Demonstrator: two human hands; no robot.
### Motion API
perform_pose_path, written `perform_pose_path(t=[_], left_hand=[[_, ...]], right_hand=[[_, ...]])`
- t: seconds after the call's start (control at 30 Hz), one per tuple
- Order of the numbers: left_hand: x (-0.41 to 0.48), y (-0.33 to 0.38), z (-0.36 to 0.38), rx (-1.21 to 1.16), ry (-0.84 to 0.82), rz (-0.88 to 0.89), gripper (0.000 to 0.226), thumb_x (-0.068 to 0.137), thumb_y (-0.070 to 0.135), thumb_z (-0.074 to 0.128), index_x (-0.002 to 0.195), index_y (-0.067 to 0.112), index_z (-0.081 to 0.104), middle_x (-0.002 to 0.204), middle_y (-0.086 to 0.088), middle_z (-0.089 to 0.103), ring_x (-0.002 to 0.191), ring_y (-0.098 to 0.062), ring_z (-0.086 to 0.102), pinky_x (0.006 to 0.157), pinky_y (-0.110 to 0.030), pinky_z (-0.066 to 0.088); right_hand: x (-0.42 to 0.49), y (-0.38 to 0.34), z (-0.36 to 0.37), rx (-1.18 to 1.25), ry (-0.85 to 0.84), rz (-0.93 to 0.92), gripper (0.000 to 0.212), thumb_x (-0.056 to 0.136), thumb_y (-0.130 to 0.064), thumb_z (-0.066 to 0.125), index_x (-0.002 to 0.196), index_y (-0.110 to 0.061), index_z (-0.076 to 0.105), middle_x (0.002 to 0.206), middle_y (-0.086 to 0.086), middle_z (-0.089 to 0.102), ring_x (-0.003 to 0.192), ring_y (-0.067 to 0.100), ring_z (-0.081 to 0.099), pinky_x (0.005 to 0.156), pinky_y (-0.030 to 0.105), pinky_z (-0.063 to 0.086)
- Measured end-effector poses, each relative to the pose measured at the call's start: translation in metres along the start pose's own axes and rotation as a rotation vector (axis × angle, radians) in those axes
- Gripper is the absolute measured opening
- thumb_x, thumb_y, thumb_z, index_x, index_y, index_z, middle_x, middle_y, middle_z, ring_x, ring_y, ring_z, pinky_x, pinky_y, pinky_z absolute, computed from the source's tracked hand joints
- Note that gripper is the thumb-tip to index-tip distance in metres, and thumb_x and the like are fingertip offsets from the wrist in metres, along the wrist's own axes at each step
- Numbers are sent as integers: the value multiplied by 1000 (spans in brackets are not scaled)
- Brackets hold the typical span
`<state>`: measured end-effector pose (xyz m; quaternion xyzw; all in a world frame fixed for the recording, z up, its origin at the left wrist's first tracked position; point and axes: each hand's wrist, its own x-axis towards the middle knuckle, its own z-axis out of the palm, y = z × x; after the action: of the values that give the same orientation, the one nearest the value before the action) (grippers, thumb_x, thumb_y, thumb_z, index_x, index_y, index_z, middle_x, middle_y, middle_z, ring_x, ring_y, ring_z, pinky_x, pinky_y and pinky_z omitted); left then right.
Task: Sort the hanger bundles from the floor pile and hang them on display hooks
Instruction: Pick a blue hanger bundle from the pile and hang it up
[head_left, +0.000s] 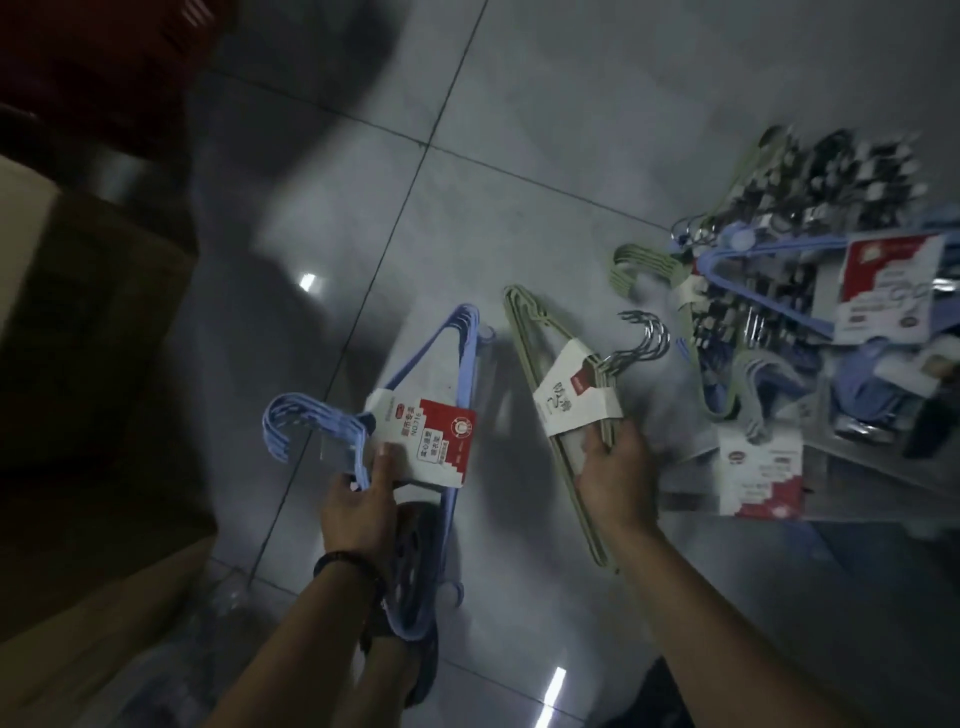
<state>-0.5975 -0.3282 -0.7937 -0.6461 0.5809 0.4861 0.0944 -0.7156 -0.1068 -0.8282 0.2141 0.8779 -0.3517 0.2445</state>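
My left hand (358, 512) grips a bundle of blue plastic hangers (452, 358) at its red and white paper label, thumb pressed on the card. The blue hooks point left. My right hand (615, 475) holds a bundle of pale green hangers (535, 332) just below its white paper sleeve, with the grey metal hooks pointing up and right. Both bundles hang above the grey tiled floor. At the right lies the floor pile (810, 291) of more bundles: blue, green and clip hangers with red and white labels.
Cardboard boxes (88, 322) stand along the left side, with a dark red object at the top left. My sandalled foot (415, 613) is under the blue bundle. Grey floor tiles (519, 119) stretch ahead.
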Motion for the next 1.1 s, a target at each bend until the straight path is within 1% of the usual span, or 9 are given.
perform_pose_path(t=[0.13,0.23,0.3,0.4,0.53,0.7,0.83,1.0,1.1], left_hand=[[-30,41,-16,4,-105,61,46,88,61,73,114,25,61,102,-4,78,81,-29,78,62,-38,65],[-65,86,-28,85,-171,147,37,96,46,70,120,22,56,105,-5,72,78,-30,75,46,-22,54],[-89,115,-37,163,-228,190,40,96,47,69,123,21,56,108,-6,72,72,-29,74,45,-24,54],[-140,168,-56,276,-288,262,46,93,56,68,120,20,56,100,-4,71,64,-32,75,50,-33,58],[-218,246,-87,391,-430,394,44,96,57,63,121,21,60,96,-5,76,59,-25,73,48,-31,56],[-345,346,-125,464,-741,551,26,105,38,59,124,23,64,100,-10,76,67,-7,74,57,-26,62],[-441,399,-149,607,-954,671,31,105,44,57,134,34,61,117,-8,76,94,-22,78,83,-41,65],[-562,440,-152,719,-1078,780,26,104,39,57,129,33,63,117,-7,74,93,-21,77,76,-36,64],[-616,456,-147,729,-1073,790,17,103,35,62,118,33,69,108,-8,77,93,-33,76,89,-50,59]], right_hand=[[-20,-41,-110,-268,13,-117,26,103,-24,58,122,-8,62,112,20,69,102,39,67,76,36,46],[-38,-68,-199,-391,2,-165,24,99,-27,64,114,-8,67,108,21,70,95,37,65,75,36,43],[-59,-92,-260,-384,-33,-184,20,96,-32,66,104,-15,70,99,14,72,86,32,64,73,39,51],[-95,-134,-361,-298,-205,-245,8,90,-24,77,98,-25,74,89,-10,77,85,16,73,73,38,56],[-144,-194,-464,-244,-464,-317,32,84,-23,86,112,-36,74,108,-21,77,103,0,72,89,35,58],[-205,-261,-523,-368,-430,-435,19,88,-46,78,106,-40,74,104,-25,75,93,-11,68,84,21,57],[-266,-291,-581,-317,-306,-493,27,93,-51,71,114,-34,74,96,-22,76,79,-9,69,72,23,56],[-322,-310,-650,-520,-61,-692,39,90,-70,59,109,-36,64,112,-9,45,104,11,49,89,36,45],[-341,-309,-694,-269,-106,-636,43,88,-60,70,106,-30,43,115,-10,40,94,11,60,79,37,56]])
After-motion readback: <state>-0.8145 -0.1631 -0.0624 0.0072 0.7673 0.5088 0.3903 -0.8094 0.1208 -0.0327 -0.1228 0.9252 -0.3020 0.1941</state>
